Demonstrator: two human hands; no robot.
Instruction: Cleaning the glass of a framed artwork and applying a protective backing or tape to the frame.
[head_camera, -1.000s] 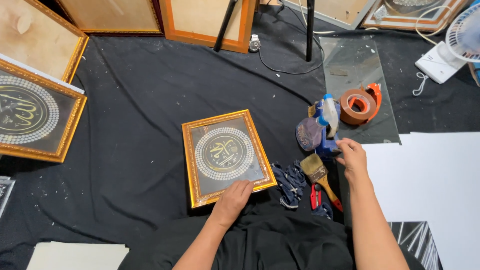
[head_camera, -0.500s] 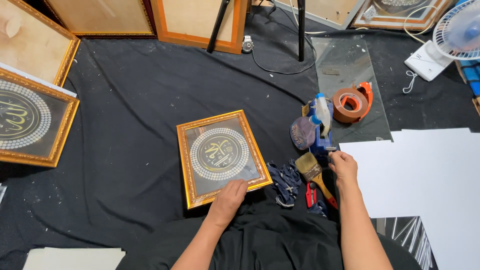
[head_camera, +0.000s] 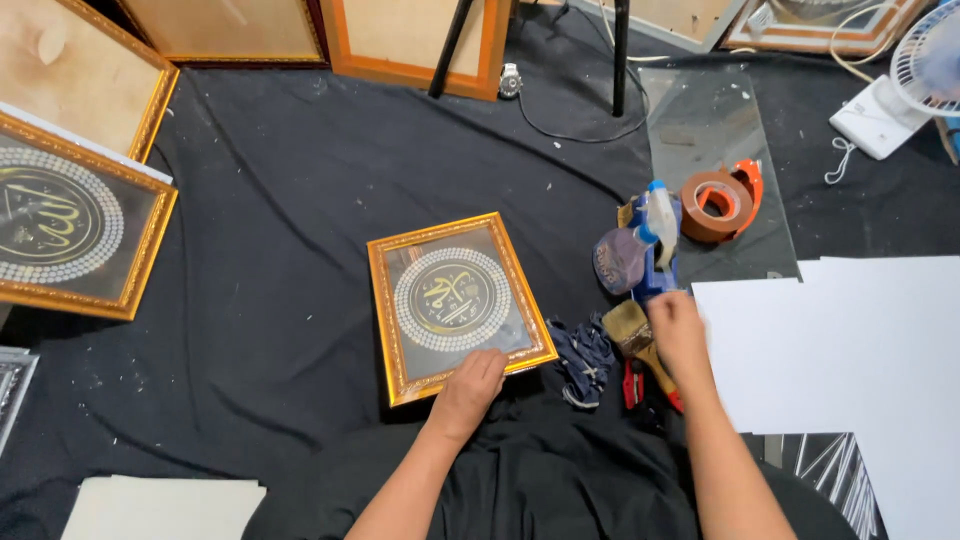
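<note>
Left hand (head_camera: 470, 385) rests flat, fingers spread narrow, on the gold-framed picture (head_camera: 455, 300) lying on black cloth (head_camera: 280, 250). Right hand (head_camera: 678, 330) covers a paintbrush (head_camera: 635, 330); its grip can't be told. Spray bottle (head_camera: 655, 225) and tape roll (head_camera: 715, 205) stand just beyond.

A black cloth (head_camera: 300, 200), flecked with white specks, covers the floor. Framed panels (head_camera: 230, 30) lean along the top edge, two black stand legs (head_camera: 620, 55) rise at upper centre, and a white fan (head_camera: 925, 70) sits at upper right.
</note>
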